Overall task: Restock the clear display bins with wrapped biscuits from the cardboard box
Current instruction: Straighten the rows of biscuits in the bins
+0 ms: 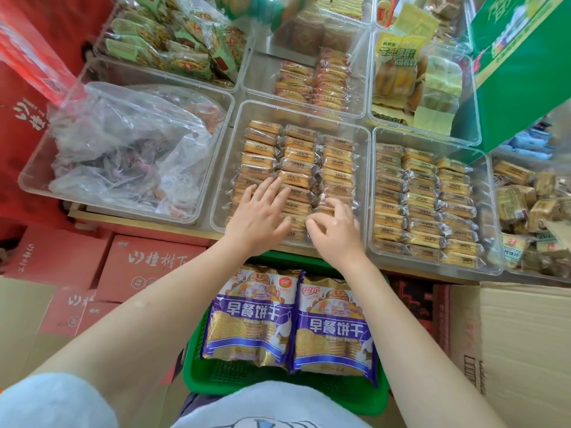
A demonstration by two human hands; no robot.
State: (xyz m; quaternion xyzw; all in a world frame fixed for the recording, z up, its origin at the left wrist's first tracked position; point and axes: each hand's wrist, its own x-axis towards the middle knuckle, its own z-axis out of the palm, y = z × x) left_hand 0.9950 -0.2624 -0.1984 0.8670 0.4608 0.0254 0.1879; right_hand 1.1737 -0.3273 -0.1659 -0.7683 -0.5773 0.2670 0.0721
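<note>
**Both hands in centre bin**

The centre bin (216, 193) sits at the front of the desk (139, 218) and holds three columns of wrapped biscuits (301, 156), packed side by side. The left hand (259, 214) lies flat on the left and middle columns, fingers straight and spread, pressing the packs. The right hand (335, 228) is at the near end of the right column, its fingers curled and pinching one pack (321, 211). The right bin (372, 193), just beside, is filled with like biscuits in three columns. The left bin (37, 168) holds a crumpled clear bag (123, 143). Below the desk edge, a green basket (216, 378) carries two purple biscuit bags (253, 316). A cardboard box (519, 350) stands at lower right, contents not visible.
</note>
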